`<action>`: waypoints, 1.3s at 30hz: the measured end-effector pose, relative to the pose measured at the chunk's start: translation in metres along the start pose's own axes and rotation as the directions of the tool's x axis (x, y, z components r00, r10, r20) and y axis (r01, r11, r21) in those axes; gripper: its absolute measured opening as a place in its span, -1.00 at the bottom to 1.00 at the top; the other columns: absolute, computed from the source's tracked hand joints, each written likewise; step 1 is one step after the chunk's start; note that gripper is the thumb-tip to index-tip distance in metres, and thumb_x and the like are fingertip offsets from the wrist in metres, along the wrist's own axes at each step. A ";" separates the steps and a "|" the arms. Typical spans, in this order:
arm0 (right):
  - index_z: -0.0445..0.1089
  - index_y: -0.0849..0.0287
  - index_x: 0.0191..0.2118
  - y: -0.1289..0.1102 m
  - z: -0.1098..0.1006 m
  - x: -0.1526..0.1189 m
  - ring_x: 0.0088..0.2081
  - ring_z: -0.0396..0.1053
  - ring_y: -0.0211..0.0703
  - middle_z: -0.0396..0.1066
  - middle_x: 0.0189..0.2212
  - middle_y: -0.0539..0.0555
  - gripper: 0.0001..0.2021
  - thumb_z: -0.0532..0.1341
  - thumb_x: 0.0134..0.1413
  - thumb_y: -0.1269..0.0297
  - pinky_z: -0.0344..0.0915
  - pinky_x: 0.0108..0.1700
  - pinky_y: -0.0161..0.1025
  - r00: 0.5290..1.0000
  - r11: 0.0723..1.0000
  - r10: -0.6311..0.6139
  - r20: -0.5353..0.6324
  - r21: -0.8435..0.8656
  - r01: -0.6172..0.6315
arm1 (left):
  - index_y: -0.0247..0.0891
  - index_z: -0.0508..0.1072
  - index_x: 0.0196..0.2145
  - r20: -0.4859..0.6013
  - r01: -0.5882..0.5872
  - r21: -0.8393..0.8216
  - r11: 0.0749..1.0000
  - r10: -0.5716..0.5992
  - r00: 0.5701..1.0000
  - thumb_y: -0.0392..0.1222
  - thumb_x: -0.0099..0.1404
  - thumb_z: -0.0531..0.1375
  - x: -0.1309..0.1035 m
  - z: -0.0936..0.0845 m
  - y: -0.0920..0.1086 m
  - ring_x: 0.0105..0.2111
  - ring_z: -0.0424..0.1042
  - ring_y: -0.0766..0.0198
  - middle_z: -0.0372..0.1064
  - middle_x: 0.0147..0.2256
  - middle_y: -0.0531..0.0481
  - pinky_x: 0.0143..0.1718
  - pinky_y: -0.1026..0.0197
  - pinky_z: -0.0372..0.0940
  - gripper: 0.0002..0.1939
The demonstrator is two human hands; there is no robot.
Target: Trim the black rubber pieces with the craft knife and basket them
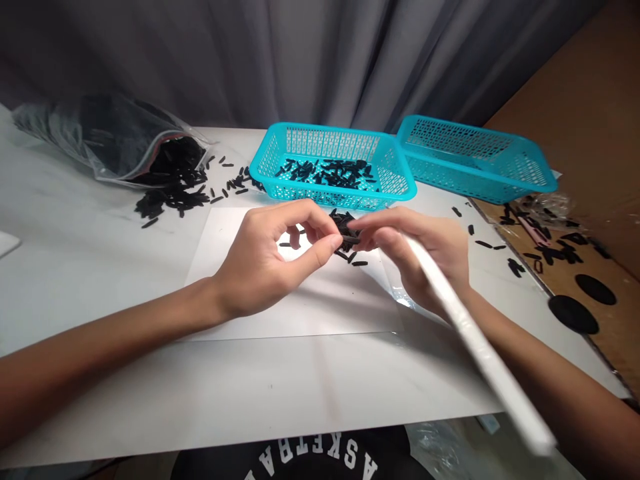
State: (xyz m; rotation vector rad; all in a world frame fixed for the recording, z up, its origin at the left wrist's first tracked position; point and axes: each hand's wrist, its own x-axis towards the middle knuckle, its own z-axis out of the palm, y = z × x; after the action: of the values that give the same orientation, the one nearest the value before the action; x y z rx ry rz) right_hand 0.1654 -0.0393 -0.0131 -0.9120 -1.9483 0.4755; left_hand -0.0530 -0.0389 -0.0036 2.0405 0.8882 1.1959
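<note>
My left hand (pixel 277 257) is closed in a pinch, thumb and forefinger on a small black elongated piece (pixel 350 239). Facing it, my right hand (pixel 425 257) is closed around a long white stick (pixel 467 330), which slants down toward the lower right. The right fingertips are close to the black piece's other end; I cannot tell whether they touch it. Just behind the fingertips, a small heap of similar black pieces (pixel 359 263) lies on a white sheet (pixel 300 313), partly hidden by my hands.
A turquoise basket (pixel 333 197) holding black pieces stands behind my hands. Right of it is a second turquoise basket (pixel 475 183). An open clear bag (pixel 113 143) spills black pieces at left. Black discs (pixel 573 314) and scattered pieces lie at right, before a grey curtain (pixel 310 60).
</note>
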 end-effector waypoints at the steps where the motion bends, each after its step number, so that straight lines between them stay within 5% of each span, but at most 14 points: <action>1: 0.59 0.12 -0.12 0.001 -0.001 -0.001 -0.49 0.40 -0.24 0.44 -0.55 -0.01 -0.57 0.05 0.42 -0.02 0.29 -0.41 -0.23 1.000 0.999 0.025 -0.015 -0.042 -0.026 | -0.24 0.48 -0.37 0.000 0.012 -0.004 1.000 -0.012 1.000 -0.32 0.33 0.25 0.000 0.000 0.000 -0.39 0.42 0.37 0.48 -0.40 0.11 -0.39 0.26 0.25 -0.90; 4: 0.61 0.15 -0.07 0.001 -0.003 -0.001 -0.53 0.26 -0.20 0.25 -0.62 -0.01 -0.34 -0.17 0.45 -0.11 0.21 -0.44 -0.18 0.995 0.977 -0.045 -0.088 -0.211 0.025 | -0.25 0.48 -0.38 0.009 0.047 -0.030 0.998 -0.047 0.999 -0.33 0.33 0.25 0.002 0.000 -0.002 -0.37 0.41 0.36 0.47 -0.40 0.09 -0.38 0.26 0.27 -0.90; 7: 0.60 0.11 -0.06 -0.005 -0.005 0.001 -0.50 0.27 -0.21 0.30 -0.56 0.00 -0.67 0.07 0.44 0.22 0.26 -0.39 -0.18 0.974 0.934 -0.200 -0.107 -0.320 0.157 | -0.26 0.47 -0.40 0.025 0.072 -0.082 0.994 -0.071 0.997 -0.32 0.32 0.25 0.002 0.000 -0.003 -0.31 0.46 0.31 0.49 -0.38 0.05 -0.29 0.24 0.34 -0.89; 11: 0.53 -0.04 -0.03 -0.008 0.000 -0.001 -0.41 0.47 -0.24 0.51 -0.40 -0.05 -0.69 0.32 0.18 0.49 0.41 -0.34 -0.22 0.958 0.958 -0.248 -0.144 -0.184 0.220 | -0.27 0.47 -0.41 0.029 0.123 -0.184 0.975 -0.120 0.992 -0.30 0.31 0.25 0.002 0.000 -0.005 -0.21 0.52 0.23 0.53 -0.31 0.00 -0.20 0.19 0.42 -0.88; 16: 0.44 0.01 -0.33 -0.009 0.007 -0.008 -0.40 0.57 -0.13 0.57 -0.43 -0.05 -0.80 0.47 0.02 0.33 0.54 -0.36 -0.16 0.955 0.993 -0.113 -0.274 -0.006 0.115 | -0.27 0.49 -0.42 0.025 0.159 -0.215 0.964 -0.157 0.987 -0.28 0.30 0.28 0.002 -0.001 -0.004 -0.27 0.52 0.27 0.52 -0.36 0.03 -0.24 0.23 0.44 -0.87; 29: 0.37 0.07 -0.45 -0.008 0.003 -0.004 -0.41 0.60 -0.15 0.65 -0.37 0.03 -0.75 0.46 0.02 0.39 0.56 -0.44 -0.26 0.933 0.945 -0.322 -0.158 -0.106 0.308 | -0.27 0.52 -0.41 0.034 0.155 -0.220 0.963 -0.151 0.988 -0.27 0.31 0.27 0.001 0.000 0.003 -0.29 0.52 0.27 0.53 -0.36 0.02 -0.26 0.24 0.44 -0.89; 36: 0.42 0.13 -0.40 -0.019 0.002 -0.001 -0.28 0.64 -0.04 0.66 -0.26 0.21 -0.79 0.37 0.07 0.58 0.59 -0.28 -0.14 0.877 0.866 -0.477 -0.054 -0.199 0.459 | -0.30 0.51 -0.42 0.077 0.261 -0.279 0.924 -0.249 0.965 -0.28 0.29 0.26 0.001 0.002 0.008 -0.33 0.51 0.29 0.52 -0.37 0.00 -0.24 0.25 0.45 -0.88; 39: 0.38 0.07 -0.42 -0.021 0.005 -0.007 -0.25 0.64 -0.03 0.67 -0.24 0.14 -0.73 0.36 0.06 0.60 0.58 -0.33 -0.15 0.889 0.853 -0.457 -0.009 -0.287 0.436 | -0.30 0.51 -0.42 0.111 0.301 -0.300 0.905 -0.280 0.953 -0.28 0.29 0.25 0.001 0.003 0.009 -0.32 0.51 0.28 0.52 -0.39 0.00 -0.23 0.24 0.45 -0.88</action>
State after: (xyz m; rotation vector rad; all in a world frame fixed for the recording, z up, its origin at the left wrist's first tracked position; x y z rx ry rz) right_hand 0.1551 -0.0584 -0.0063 -0.5975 -2.1038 -0.1089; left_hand -0.0475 -0.0441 0.0022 1.6177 0.8726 1.0252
